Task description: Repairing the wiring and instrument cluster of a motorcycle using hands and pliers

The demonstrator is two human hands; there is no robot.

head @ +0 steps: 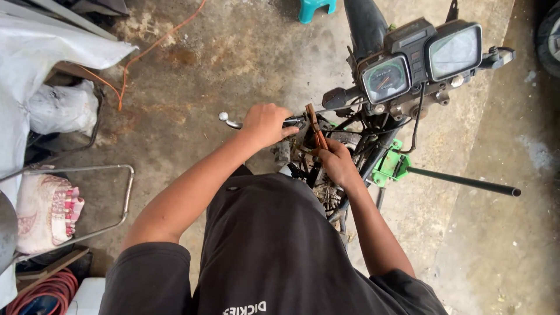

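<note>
From the head camera, the left hand (pixel 267 124) is closed around the motorcycle's left handlebar grip (pixel 291 122), beside the brake lever (pixel 228 121). The right hand (pixel 336 162) grips rusty pliers (pixel 317 132) just below the bar, near the speedometer (pixel 386 79).

L. hand (pixel 267 123): arm stretched fwd, slightly bent at elbow, palm down, fingers curled shut in a fist-like grip. R. hand (pixel 336 162): forearm angled fwd and inward, wrist bent, fingers closed in a tight grip, knuckles up. Both hands near each other, not touching.
</note>
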